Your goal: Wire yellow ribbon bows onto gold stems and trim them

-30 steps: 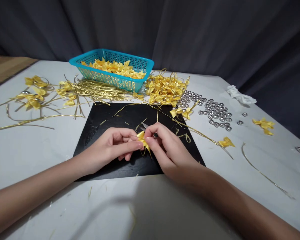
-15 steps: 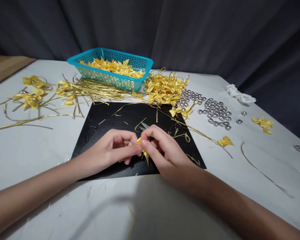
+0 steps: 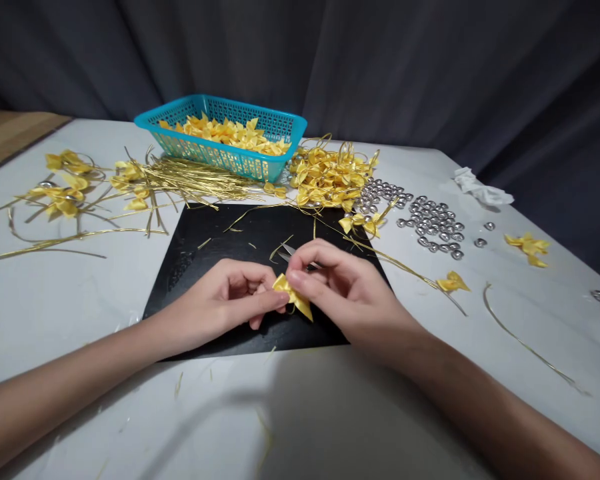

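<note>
White table point(image 3: 80, 300) with black mat point(image 3: 275, 335), silvery beads point(image 3: 445, 239).

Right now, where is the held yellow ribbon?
In head view, the yellow ribbon is near centre, between left hand and right hand, over the black mat.

Yellow ribbon piece point(image 3: 301, 305): glossy, folded, pinched in the left hand point(image 3: 233, 297), partly covered by its thumb. Position: above the black mat point(image 3: 220, 241). Orientation: pointed end directed near and right.

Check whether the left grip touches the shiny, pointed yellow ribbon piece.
Touching. The head view shows the left grip pinching the yellow ribbon piece, its thumb lying across the left side.
</note>
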`<state>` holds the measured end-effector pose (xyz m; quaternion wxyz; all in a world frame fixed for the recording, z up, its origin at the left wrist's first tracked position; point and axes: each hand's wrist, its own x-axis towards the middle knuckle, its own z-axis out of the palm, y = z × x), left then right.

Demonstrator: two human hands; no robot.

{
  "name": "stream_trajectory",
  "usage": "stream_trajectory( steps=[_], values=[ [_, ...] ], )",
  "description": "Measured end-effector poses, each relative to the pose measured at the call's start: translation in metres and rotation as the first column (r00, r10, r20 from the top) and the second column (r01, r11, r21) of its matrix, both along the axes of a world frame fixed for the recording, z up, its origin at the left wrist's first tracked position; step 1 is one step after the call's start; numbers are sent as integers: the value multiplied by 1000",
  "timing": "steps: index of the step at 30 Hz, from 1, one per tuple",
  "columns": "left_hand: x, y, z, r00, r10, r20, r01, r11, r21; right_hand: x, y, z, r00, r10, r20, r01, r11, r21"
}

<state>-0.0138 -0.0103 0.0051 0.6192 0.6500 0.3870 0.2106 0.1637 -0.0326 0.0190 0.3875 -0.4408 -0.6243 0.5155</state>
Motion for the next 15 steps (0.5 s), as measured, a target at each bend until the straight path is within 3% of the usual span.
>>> stream_trajectory(
  steps=[8, 12, 15],
  values=[
    [-4, 3, -4, 997, 22, 71, -20, 999, -27, -1, -2, -1, 987, -128, -101, 122, 990, -64],
    [-5, 1, -5, 996, 32, 85, -29, 999, -37, -2, -1, -3, 979, -193, -70, 195, 981, 11],
    [-6, 0, -5, 993, 43, 106, -38, 998, -46, 0, -2, -3, 969, -243, 42, 233, 958, 168]
  ],
)
